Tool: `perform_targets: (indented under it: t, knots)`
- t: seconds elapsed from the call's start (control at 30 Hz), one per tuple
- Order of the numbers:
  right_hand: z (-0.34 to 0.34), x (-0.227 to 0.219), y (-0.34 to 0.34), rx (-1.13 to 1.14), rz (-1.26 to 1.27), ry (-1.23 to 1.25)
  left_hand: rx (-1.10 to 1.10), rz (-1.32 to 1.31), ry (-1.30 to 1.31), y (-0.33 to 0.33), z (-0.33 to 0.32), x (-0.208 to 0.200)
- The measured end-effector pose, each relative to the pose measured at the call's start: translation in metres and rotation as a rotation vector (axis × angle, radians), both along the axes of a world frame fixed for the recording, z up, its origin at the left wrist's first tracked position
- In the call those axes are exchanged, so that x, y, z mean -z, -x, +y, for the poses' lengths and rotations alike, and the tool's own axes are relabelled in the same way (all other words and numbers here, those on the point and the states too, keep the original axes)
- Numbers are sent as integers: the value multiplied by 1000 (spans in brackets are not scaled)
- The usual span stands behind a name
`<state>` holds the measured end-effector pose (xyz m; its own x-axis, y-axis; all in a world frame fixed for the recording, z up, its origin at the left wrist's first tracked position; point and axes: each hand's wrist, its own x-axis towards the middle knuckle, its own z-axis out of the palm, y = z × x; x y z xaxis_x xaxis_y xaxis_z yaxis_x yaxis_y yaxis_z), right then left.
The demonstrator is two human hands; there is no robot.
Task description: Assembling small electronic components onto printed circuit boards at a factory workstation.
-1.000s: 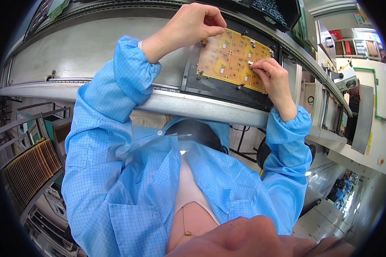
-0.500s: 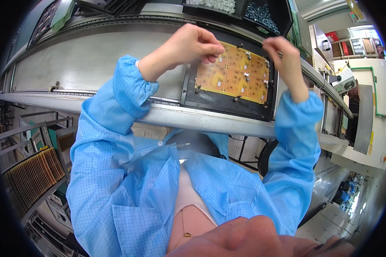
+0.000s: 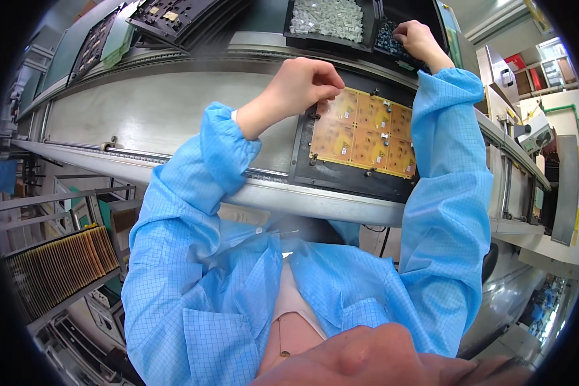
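Observation:
A yellow circuit board panel (image 3: 333, 138), divided into several like sections, lies in a black carrier frame (image 3: 328, 172) on the conveyor. A few small white and dark parts stand on it. My left hand (image 3: 305, 82) hovers at the panel's far left corner with thumb and fingertips pinched together; anything between them is too small to make out. Farther right, my right hand (image 3: 423, 42) dips into a black bin holding small dark blue components (image 3: 386, 40). Its fingers are curled down among them, and the fingertips are partly hidden. My right sleeve covers the panel's right edge.
Beside the blue parts, a black tray holds many small whitish pieces (image 3: 328, 19). Black carriers (image 3: 174, 18) are stacked at the far left. The conveyor's metal front rail (image 3: 341, 202) runs between me and the board. A rack of upright boards (image 3: 64, 267) stands at lower left.
My right hand has moved away from the board's right side, up into the bin of blue components. My left hand stays pinched by the far left part of the panel. The whole view has shifted slightly.

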<state>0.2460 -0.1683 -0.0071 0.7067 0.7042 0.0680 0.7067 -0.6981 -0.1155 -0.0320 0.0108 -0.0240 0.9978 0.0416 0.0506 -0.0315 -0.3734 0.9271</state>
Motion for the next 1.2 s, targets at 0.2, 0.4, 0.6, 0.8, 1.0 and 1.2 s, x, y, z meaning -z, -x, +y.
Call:
perform_targets:
  t: [0.2,0.4,0.6,0.8,1.0,1.2]
  knots:
    - [2,-3,18,-15,-239,-67,62,-406,-542,-36,-10,29]
    - [2,8,14,-100,-271,-10,75,-300,-703,-43,-17,25]
    - [18,9,25,-138,-361,-2,126,-193,-855,-39,-14,15]
    - [-11,36,-14,-666,-160,-923,166,-233,-872,-46,-24,18]
    - [-11,-20,48,24,141,-470,151,-292,-762,-41,-17,24]
    - [-44,-23,85,-55,609,-739,-232,-577,-1018,-75,38,-1]
